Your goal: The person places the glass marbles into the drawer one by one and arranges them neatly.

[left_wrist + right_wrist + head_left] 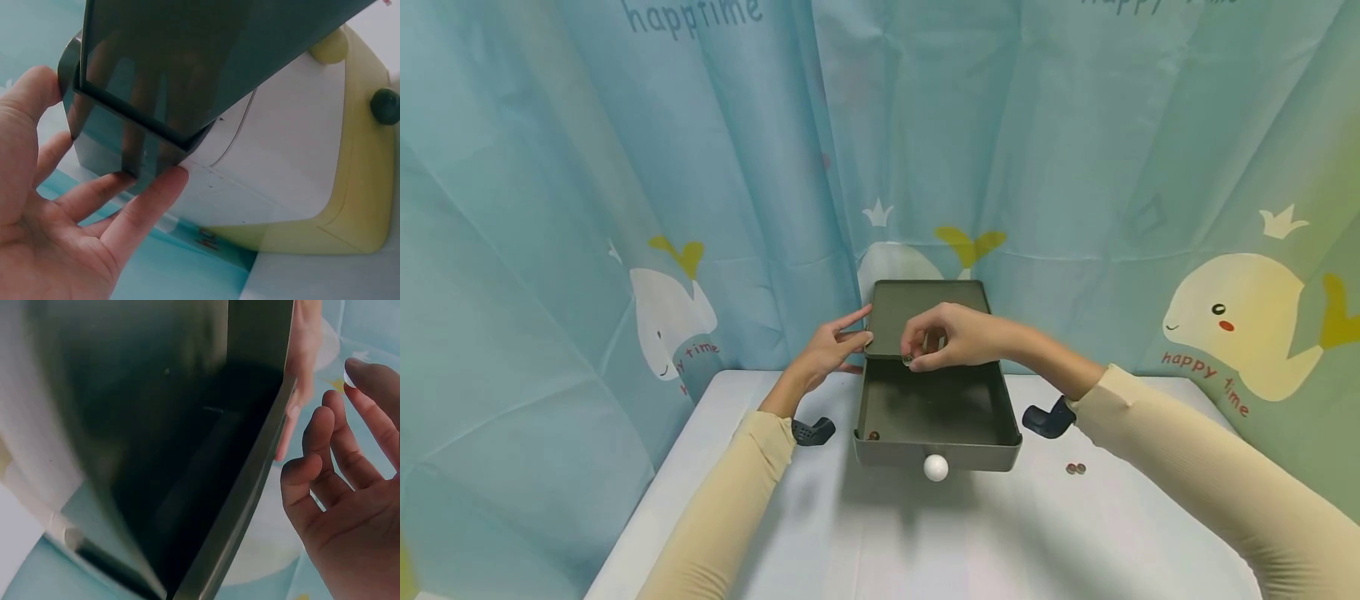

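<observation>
An olive-grey box [930, 312] has its drawer [898, 454] pulled out towards me, with a white knob [936, 467] on the front. My left hand [829, 354] rests against the box's left side, fingers spread and fairly straight; the left wrist view has its fingertips [178, 178] on the case wall. Above the back of the drawer, my right hand [951, 337] pinches a small round piece [907, 360] between thumb and fingers. Only a pale bit of that piece [349, 378] shows in the right wrist view. One small reddish round piece [874, 436] lies in the drawer's front left corner.
Two small reddish round pieces [1076, 468] lie side by side on the white table [910, 550], right of the drawer. A blue-green curtain [760, 167] with whale prints hangs right behind the box. Dark wrist devices [1049, 418] stick out beneath both wrists.
</observation>
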`<action>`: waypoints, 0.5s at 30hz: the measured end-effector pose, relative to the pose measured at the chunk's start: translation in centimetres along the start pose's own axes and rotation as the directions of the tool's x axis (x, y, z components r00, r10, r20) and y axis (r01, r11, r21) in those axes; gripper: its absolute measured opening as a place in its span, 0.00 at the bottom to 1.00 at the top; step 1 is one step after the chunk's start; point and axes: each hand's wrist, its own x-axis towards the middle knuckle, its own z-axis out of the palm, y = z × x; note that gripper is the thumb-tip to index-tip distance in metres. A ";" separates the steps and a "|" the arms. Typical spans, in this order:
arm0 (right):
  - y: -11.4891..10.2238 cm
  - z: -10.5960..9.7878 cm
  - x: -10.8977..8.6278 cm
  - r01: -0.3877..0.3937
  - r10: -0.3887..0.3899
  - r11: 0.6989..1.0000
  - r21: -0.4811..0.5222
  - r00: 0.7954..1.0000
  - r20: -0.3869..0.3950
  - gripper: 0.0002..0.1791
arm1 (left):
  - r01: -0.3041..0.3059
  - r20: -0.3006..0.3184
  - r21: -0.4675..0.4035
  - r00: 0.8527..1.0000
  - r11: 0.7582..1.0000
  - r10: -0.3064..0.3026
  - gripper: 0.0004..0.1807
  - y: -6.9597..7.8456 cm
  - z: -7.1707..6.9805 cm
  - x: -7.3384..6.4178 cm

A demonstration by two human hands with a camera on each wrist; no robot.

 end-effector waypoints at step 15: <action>-0.1 1.3 1.7 0.013 -0.013 1.000 0.000 0.998 0.063 0.04 | -0.005 -0.002 0.027 1.000 1.000 0.005 0.33 -0.2 -0.1 0.1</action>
